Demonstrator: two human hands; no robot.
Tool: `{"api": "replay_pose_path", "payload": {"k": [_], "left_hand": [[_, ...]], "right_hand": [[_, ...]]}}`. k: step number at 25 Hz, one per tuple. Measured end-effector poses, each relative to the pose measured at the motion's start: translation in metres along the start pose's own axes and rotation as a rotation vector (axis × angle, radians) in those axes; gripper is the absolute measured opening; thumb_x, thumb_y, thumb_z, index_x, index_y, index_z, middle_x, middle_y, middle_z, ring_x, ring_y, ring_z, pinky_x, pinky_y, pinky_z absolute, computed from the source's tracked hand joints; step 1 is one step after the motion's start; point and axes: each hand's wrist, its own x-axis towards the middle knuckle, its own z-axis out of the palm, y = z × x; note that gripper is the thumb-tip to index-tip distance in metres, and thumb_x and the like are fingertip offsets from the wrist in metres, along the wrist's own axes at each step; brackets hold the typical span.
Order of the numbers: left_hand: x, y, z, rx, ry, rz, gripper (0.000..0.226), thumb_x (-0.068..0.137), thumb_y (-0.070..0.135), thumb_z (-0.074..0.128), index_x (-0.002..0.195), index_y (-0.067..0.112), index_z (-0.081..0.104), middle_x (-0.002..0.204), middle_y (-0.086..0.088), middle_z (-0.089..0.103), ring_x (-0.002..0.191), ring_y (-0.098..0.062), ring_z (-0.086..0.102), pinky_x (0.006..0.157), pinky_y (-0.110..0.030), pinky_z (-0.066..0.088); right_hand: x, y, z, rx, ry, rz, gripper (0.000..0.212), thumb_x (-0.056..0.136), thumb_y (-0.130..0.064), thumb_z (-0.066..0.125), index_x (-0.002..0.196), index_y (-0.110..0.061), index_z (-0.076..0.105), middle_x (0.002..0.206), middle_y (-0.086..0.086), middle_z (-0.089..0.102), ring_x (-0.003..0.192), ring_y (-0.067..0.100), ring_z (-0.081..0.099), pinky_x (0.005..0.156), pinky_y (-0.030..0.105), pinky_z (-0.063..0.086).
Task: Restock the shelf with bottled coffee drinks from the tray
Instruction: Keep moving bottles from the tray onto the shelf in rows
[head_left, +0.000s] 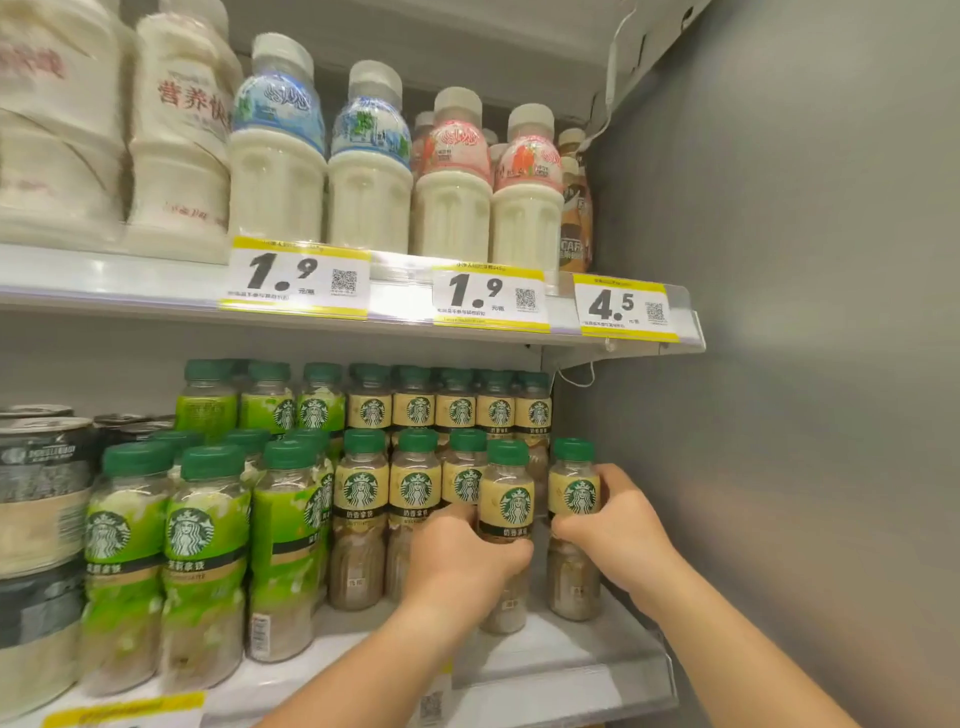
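Coffee bottle (506, 501) with cream label and green cap, upright at the front of the lower shelf (561, 660). Held round its middle by the left grip (460, 564), fingers curled across the front just under the label, cap and label poking out above. Just to the right, a second coffee bottle (574, 491) of the same kind, upright too, close to the grey side wall (805, 312). Held by the right grip (621, 525), wrapped round its right side, fingertips bent across the front below the label. Small gap between the two held bottles. Each grip closed snug round its own bottle.

Just left of the first one, a row of more cream-label bottles (363, 493), with more of them behind. Further left, green-label bottles (205, 530) with the same green caps, standing near the shelf's front edge. At the far left, stacked cans (41, 493), blurry.

Above, the upper shelf (130, 275), full of white milk drinks (278, 171) with blue or pink labels near the top. Yellow-edged price tags (296, 278) along its front edge, reading 1.9, 1.9 and 4.5. One brown coffee bottle (575, 223) at the right end, next to the wall.
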Motion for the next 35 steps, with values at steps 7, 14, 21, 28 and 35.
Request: {"api": "replay_pose_path", "payload": {"k": [7,14,21,28,35], "left_hand": [[-0.014,0.008,0.009,0.029,0.096,-0.042,0.050,0.064,0.048,0.087,0.096,0.024,0.058,0.074,0.017,0.060,0.065,0.005,0.051,0.046,-0.009,0.031],[-0.025,0.002,-0.002,0.370,-0.040,-0.067,0.047,0.069,0.052,0.084,0.064,0.013,0.057,0.065,0.002,0.059,0.056,-0.017,0.050,0.052,-0.027,0.039],[-0.008,-0.001,0.012,0.385,-0.041,-0.041,0.040,0.078,0.045,0.080,0.077,0.007,0.069,0.077,-0.003,0.067,0.060,-0.015,0.060,0.050,-0.025,0.041],[0.005,-0.002,0.019,0.478,-0.018,-0.014,0.044,0.081,0.048,0.075,0.063,0.013,0.056,0.064,0.000,0.057,0.060,-0.022,0.057,0.053,-0.025,0.042],[0.007,-0.005,0.023,0.622,0.028,0.053,0.047,0.079,0.056,0.070,0.058,0.019,0.049,0.058,0.006,0.050,0.057,-0.019,0.051,0.052,-0.024,0.037]], "right_hand": [[-0.011,0.007,-0.005,0.004,-0.013,-0.001,0.052,0.064,-0.012,0.079,0.108,-0.031,0.058,0.089,-0.011,0.073,0.079,0.004,0.070,0.073,0.034,0.061],[-0.033,0.023,-0.010,-0.200,0.005,0.055,0.041,0.069,-0.028,0.084,0.098,-0.026,0.056,0.095,-0.009,0.067,0.087,0.011,0.065,0.075,0.031,0.056],[-0.015,0.023,-0.003,-0.146,-0.002,0.045,0.024,0.074,-0.016,0.082,0.087,-0.028,0.067,0.083,-0.008,0.071,0.080,0.011,0.068,0.072,0.032,0.059],[0.002,0.030,0.008,-0.138,-0.009,0.050,0.014,0.075,-0.015,0.081,0.087,-0.010,0.076,0.083,0.006,0.076,0.082,0.024,0.072,0.077,0.041,0.061],[0.006,0.033,0.010,-0.137,-0.023,0.036,0.017,0.077,-0.016,0.082,0.092,-0.008,0.078,0.085,0.007,0.077,0.083,0.024,0.072,0.078,0.041,0.060]]}}
